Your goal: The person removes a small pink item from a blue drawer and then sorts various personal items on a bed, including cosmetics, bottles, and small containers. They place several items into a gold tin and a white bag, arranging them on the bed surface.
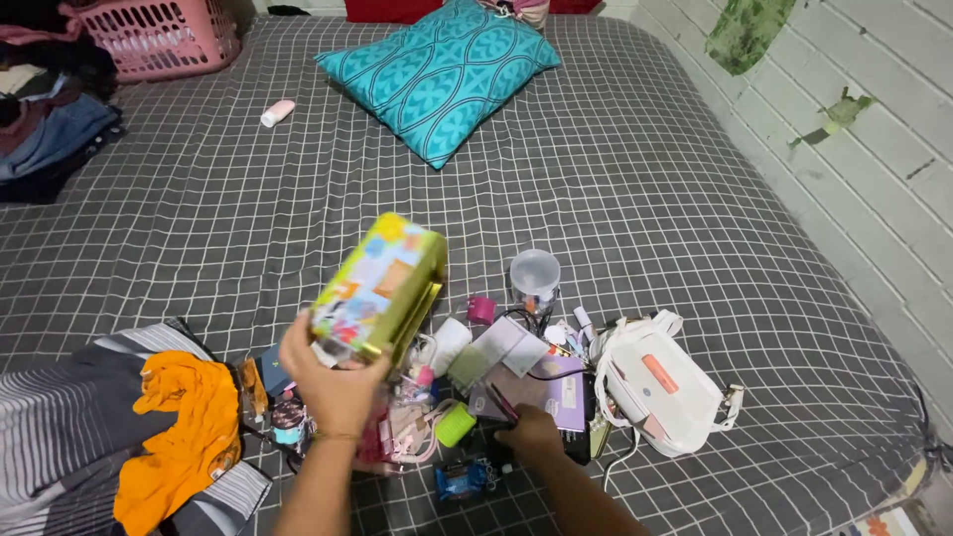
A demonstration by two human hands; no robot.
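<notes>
Currently I clamp my left hand on a colourful rectangular tin, long axis tilted up-right, while my right hand rests fingers-curled on a purple packet.

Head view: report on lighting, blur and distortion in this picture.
Head view: even, soft light with faint shadows and no strong glare; the grid lines of the bed sheet bow toward the edges, a wide-lens curve; the colourful tin in the left hand looks slightly smeared; the right hand and the clutter around it stay fairly sharp.
</notes>
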